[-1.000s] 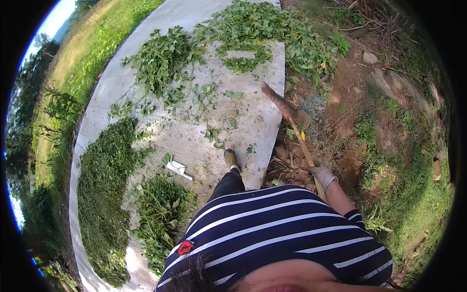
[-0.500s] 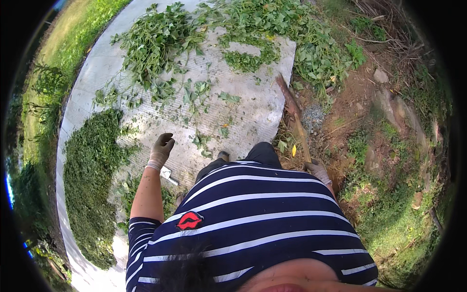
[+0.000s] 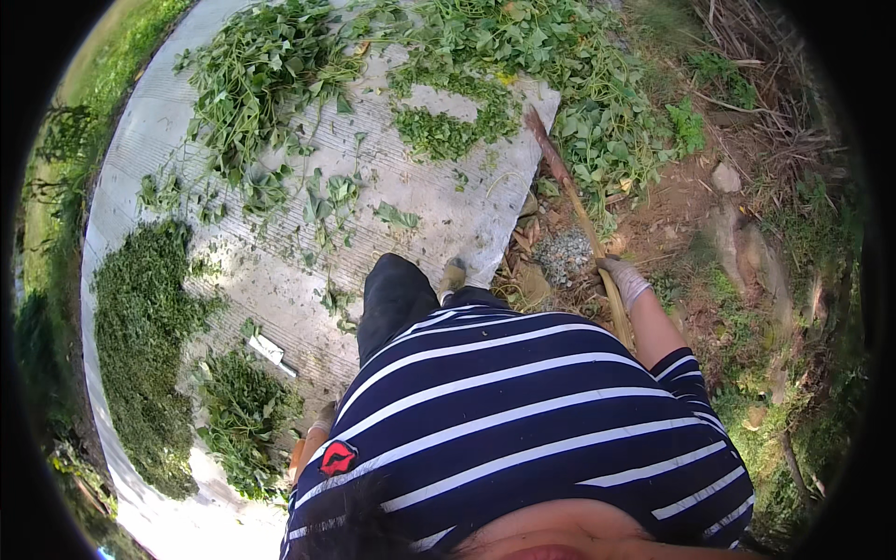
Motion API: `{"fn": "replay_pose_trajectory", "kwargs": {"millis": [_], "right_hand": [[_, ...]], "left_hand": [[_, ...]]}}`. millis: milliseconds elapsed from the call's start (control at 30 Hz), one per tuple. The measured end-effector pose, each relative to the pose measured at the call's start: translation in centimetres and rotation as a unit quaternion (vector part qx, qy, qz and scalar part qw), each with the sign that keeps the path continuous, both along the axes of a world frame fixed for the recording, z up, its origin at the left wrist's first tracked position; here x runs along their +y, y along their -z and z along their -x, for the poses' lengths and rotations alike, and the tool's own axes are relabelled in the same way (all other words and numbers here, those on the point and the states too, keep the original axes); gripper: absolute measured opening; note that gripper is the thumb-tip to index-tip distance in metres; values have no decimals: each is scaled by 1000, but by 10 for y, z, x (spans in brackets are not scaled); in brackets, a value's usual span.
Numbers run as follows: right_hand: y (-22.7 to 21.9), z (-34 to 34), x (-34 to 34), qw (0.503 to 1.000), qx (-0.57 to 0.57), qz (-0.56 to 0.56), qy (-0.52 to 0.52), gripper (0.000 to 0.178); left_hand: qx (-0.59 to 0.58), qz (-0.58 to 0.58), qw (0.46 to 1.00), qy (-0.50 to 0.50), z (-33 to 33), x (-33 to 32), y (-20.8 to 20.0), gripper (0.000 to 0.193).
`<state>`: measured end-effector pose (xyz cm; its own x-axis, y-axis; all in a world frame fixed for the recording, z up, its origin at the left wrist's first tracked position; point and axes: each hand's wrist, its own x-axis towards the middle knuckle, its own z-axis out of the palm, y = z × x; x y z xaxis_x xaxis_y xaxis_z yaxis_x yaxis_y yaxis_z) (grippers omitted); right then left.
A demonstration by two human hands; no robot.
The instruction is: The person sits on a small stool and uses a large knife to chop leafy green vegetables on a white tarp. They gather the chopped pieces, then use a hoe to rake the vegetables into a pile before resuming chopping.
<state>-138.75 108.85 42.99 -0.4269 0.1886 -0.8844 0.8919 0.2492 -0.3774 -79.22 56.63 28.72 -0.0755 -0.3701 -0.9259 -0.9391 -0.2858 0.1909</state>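
My right hand [image 3: 623,281], in a pale work glove, is wrapped round a long wooden pole [image 3: 588,224]. The pole slants forward and left, its dark reddish-brown far end [image 3: 535,121] over the right edge of the concrete, beside the leafy vines. Most of my left hand [image 3: 323,416] is hidden against my left side, low in the picture; its fingers do not show. Nearest to it lies a small heap of green leaves [image 3: 245,411], with a flat white object [image 3: 272,356] just beyond.
Chopped greens [image 3: 140,355] cover the concrete [image 3: 271,308] at the left. Leafy vines [image 3: 261,84] are piled far off, with a smaller patch of cut leaves [image 3: 439,131] beside them. Bare soil [image 3: 677,224], gravel [image 3: 564,257] and dry sticks [image 3: 747,56] border the right side.
My left hand has drawn back from over the concrete to my side. My right hand, still on the pole, shows further forward and out from my body. One leg has stepped forward.
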Motion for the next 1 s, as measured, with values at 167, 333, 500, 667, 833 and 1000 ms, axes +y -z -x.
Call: {"fn": "replay_pose_trajectory", "kwargs": {"millis": [167, 333, 500, 667, 833, 1000], "right_hand": [[23, 148, -21, 906, 7, -255, -339, 32], [93, 273, -67, 815, -55, -336, -469, 31], [161, 381, -143, 544, -55, -336, -767, 36], [176, 399, -219, 578, -144, -336, -730, 39], [105, 379, -259, 644, -42, -195, -738, 56], [-26, 438, -228, 731, -122, -175, -648, 70]], "left_hand": [[-15, -11, 1000, -8, 29, -3, -1, 30], [66, 8, 990, -121, 158, -43, 35, 28], [142, 31, 956, -255, 268, -72, -10, 29], [100, 0, 946, -308, 293, -38, -34, 27], [44, -49, 961, -268, 291, 43, 13, 28], [112, -96, 956, -255, 338, 92, 44, 31]]}}
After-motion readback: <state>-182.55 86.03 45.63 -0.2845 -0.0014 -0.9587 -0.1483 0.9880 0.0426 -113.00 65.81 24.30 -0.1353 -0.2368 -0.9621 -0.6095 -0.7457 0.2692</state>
